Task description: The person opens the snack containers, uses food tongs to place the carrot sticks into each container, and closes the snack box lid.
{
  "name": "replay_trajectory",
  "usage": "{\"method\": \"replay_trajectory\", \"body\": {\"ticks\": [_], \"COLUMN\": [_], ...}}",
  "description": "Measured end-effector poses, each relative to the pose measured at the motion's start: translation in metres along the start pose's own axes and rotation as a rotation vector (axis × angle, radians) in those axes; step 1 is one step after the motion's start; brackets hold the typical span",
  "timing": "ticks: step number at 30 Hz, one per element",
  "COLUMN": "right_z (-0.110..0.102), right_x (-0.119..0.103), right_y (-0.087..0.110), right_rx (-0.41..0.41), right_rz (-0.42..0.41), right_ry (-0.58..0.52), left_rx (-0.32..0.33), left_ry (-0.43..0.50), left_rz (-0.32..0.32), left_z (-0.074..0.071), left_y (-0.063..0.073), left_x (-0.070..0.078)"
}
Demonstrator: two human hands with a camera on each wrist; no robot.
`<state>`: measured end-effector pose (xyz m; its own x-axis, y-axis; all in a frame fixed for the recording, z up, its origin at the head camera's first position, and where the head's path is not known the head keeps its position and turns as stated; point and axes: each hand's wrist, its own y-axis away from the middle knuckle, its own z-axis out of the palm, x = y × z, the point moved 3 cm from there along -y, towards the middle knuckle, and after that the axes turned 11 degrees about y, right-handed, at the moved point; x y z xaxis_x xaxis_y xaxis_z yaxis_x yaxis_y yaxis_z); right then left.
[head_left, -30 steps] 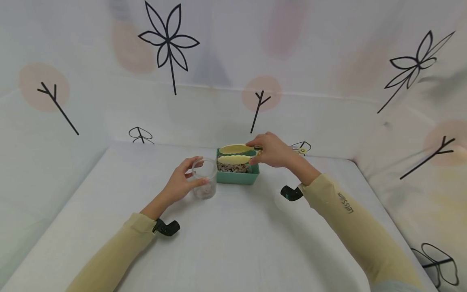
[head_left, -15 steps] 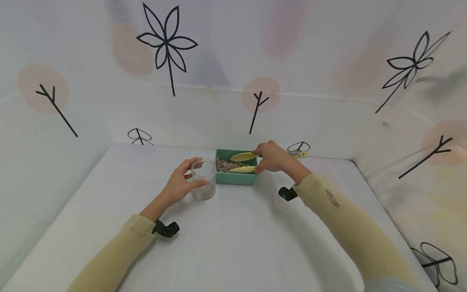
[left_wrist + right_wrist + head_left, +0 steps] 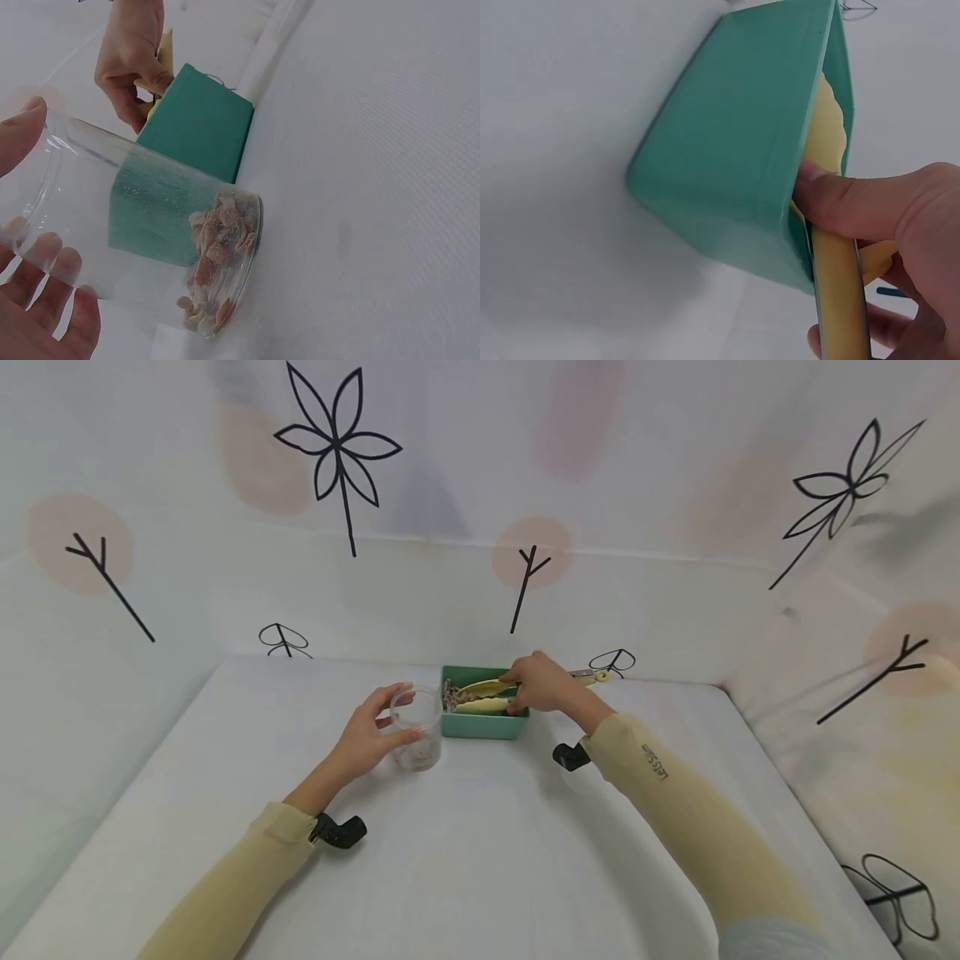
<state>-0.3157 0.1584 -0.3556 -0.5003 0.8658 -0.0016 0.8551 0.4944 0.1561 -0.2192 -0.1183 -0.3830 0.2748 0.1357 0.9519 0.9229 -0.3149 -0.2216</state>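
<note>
My left hand point(image 3: 367, 732) grips a clear plastic cup point(image 3: 417, 718) from its left side, thumb in front and fingers behind. Brownish dried chunks point(image 3: 217, 255) cover the cup's bottom in the left wrist view. Just right of the cup stands a green rectangular box point(image 3: 483, 727) holding a heap of grey-brown pieces point(image 3: 452, 695). My right hand point(image 3: 542, 683) holds yellow tongs point(image 3: 480, 690) over the box's right end, thumb and fingers on the two arms. Both scalloped tong heads point(image 3: 826, 127) are down inside the box, partly hidden by its wall in the right wrist view.
A white cloth point(image 3: 465, 852) covers the table. Behind it hangs a pale fabric backdrop point(image 3: 420, 593) printed with leaves and twigs, close to the box's far side. Black wrist cameras point(image 3: 341, 832) jut from both wrists.
My right hand has lowered the tongs into the box and moved slightly left, and the tong heads have come closer together around the pieces. My left hand stays on the cup.
</note>
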Motion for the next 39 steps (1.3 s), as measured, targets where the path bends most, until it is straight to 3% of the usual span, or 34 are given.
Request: {"method": "replay_trajectory", "body": {"ticks": [7, 20, 29, 36, 39], "right_z": [0.001, -0.006, -0.017, -0.026, -0.031], "right_x": [0.002, 0.01, 0.024, 0.03, 0.03], "right_y": [0.005, 0.02, 0.032, 0.037, 0.038], "right_rx": [0.065, 0.151, 0.194, 0.209, 0.228], "right_rz": [0.004, 0.04, 0.099, 0.138, 0.143], "right_ry": [-0.025, -0.063, -0.179, -0.263, -0.269], "left_rx": [0.007, 0.006, 0.006, -0.001, 0.0], "left_ry": [0.011, 0.027, 0.02, 0.013, 0.01], "left_rz": [0.011, 0.051, 0.046, 0.005, 0.001], "left_z": [-0.005, -0.006, -0.005, -0.001, 0.0], "left_y": [-0.009, -0.008, -0.007, 0.002, 0.002], "left_x": [-0.031, -0.035, -0.032, 0.003, 0.003]}}
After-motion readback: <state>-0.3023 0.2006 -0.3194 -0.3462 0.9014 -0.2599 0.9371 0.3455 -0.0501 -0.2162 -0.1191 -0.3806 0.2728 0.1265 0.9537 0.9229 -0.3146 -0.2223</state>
